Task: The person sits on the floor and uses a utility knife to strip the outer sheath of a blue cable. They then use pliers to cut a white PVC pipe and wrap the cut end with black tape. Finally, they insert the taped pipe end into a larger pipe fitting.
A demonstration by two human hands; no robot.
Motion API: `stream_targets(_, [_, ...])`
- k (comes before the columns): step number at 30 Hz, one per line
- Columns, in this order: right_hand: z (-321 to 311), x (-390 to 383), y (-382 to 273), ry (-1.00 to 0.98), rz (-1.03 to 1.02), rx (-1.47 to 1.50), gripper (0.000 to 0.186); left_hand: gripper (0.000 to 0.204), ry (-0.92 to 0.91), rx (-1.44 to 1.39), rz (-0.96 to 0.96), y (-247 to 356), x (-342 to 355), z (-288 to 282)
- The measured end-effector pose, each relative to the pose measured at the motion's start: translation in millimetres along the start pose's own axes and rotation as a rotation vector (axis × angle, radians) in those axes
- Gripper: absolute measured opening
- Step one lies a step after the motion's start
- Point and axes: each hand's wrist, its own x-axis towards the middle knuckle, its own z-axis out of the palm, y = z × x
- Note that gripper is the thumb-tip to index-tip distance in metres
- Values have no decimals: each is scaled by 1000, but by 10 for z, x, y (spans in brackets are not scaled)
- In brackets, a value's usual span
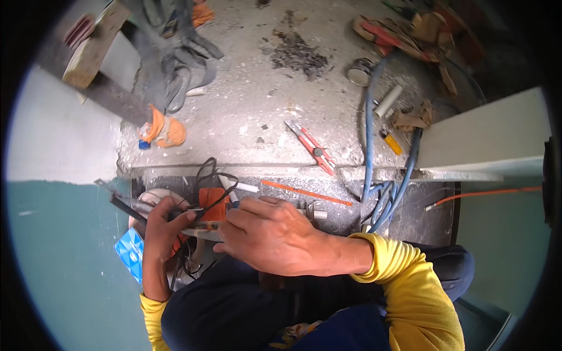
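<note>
My left hand (165,225) is closed, thumb against fingers, at a dark bar-like piece (126,209) and a thin black cable (218,200). The cable loops up beyond the fingers. My right hand (272,237) is curled into a fist just to the right, at the end of a slim piece (208,225) with an orange tint that spans the gap between the hands. The fingers hide what this piece is. Behind it lies an orange block-like thing (213,202). Below my left hand hang more dark wires (186,257).
A red utility knife (313,149) lies on the dusty concrete ledge (234,140). Blue hose (369,117) runs down on the right, near a yellow lighter (391,142) and a white pipe piece (388,100). An orange strip (307,192) and a blue box (130,253) lie closer.
</note>
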Motion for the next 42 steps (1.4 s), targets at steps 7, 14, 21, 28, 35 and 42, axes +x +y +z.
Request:
stream_targets(7, [79,-313,142,-323,159,216,32,50,415,-417,198,-244,-191,-283])
stream_targets(14, [143,-609,613,-524,353,600,47,31,709,-368,193,-185,-529,-465])
stream_targets(21, [-317,-1019,887,-586,743,866,61,32,708,578,158,-110,-680,-467])
stream_targets(28, [-780,-1181,996,-422,740,863,54,69,494,697,170,149,-730,-329])
stream_targets(35, [-1273,-1416,1048,-426,883,728,54,73,511,812,237,433,-518,78])
stream_targets(42, [-1527,-2105,1262,-389,525,624,18,40,520,957,613,879,-233,336])
